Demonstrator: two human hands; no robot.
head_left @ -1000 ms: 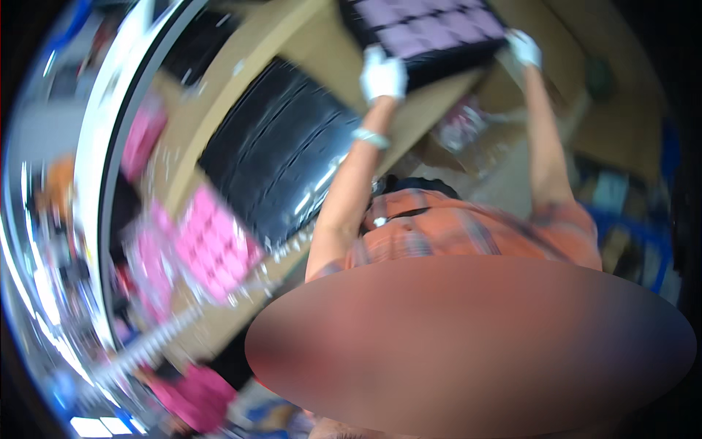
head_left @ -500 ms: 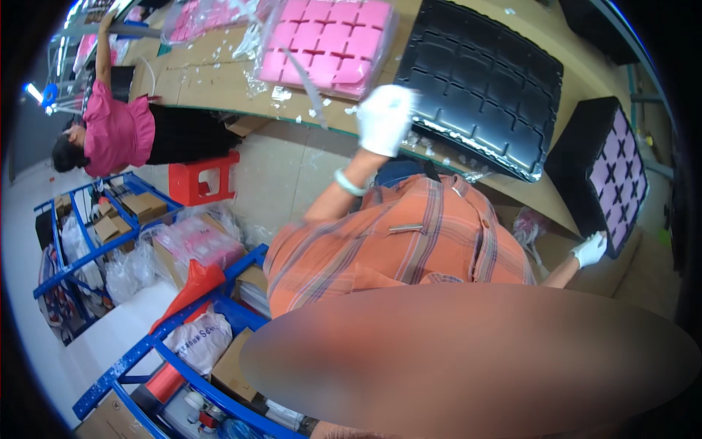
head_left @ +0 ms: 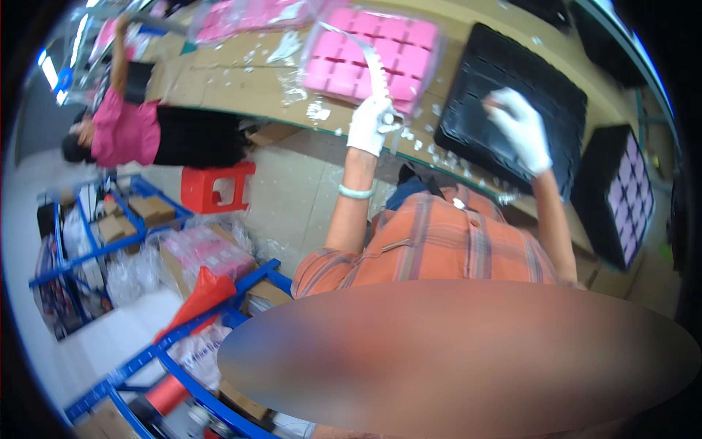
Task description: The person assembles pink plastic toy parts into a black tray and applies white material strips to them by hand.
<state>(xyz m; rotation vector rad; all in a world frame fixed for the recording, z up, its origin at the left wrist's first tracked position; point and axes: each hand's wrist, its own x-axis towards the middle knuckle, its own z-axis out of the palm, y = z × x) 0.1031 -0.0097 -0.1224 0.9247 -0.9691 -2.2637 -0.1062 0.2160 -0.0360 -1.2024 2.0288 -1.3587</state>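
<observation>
My left hand (head_left: 370,127), in a white glove, is closed around the lower end of a narrow, pale strip (head_left: 376,72). The strip curves up across a block of pink foam pieces (head_left: 351,45) in clear plastic wrap. My right hand (head_left: 522,133), also gloved, is over a shallow black plastic tray (head_left: 559,89) with a moulded grid. Its fingers are bent and smeared by motion, so I cannot see whether they hold anything. To the right of the tray, a black box (head_left: 598,194) stands tilted, its face showing a lilac foam panel (head_left: 633,192) with dark cross-shaped cut-outs.
Small white scraps (head_left: 316,111) litter the cardboard-covered table (head_left: 212,86). More wrapped pink foam (head_left: 248,16) lies at its far left. A person in a pink top (head_left: 126,133) works there, near a red stool (head_left: 219,187). Blue shelving (head_left: 157,350) holds boxes and bags at lower left.
My right hand has left the black box and moved left over the black tray. My left hand has shifted from beside the tray onto the strip. The view has also shifted.
</observation>
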